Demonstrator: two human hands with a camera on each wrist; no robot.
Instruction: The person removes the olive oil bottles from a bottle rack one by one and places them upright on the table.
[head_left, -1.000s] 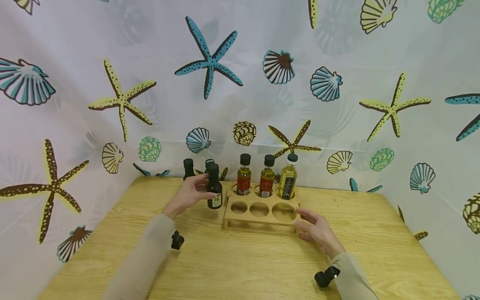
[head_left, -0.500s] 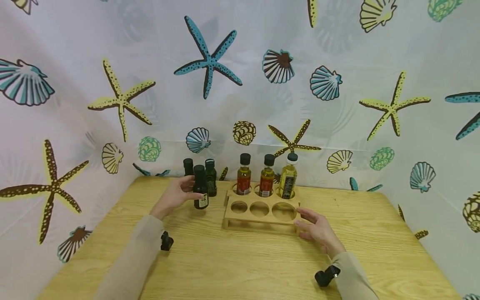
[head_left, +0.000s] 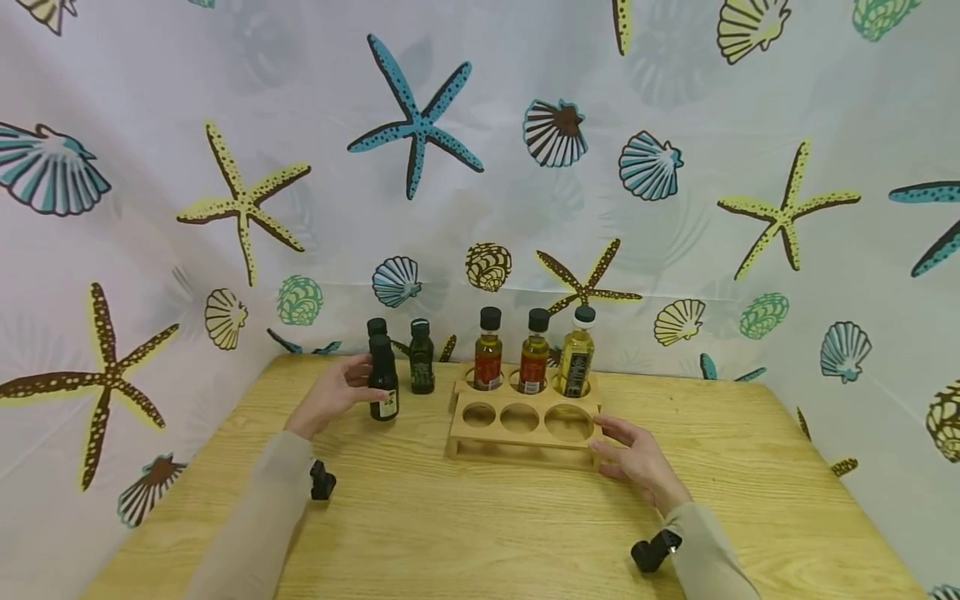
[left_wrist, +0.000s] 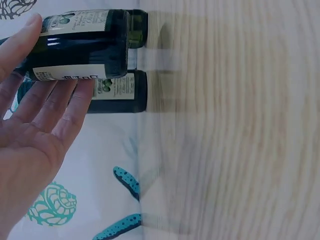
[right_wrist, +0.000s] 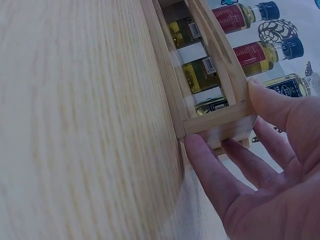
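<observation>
The dark bottle sits grasped between thumb and fingers of your left hand, left of the wooden rack. Your right hand, loosely spread, touches the rack's right end. Open worktop stretches from its front edge toward you.

Pale cloth beyond far, left and right edges of wood-grain tabletop. Printed on it: blue starfish, yellow starfish, striped shells.
</observation>
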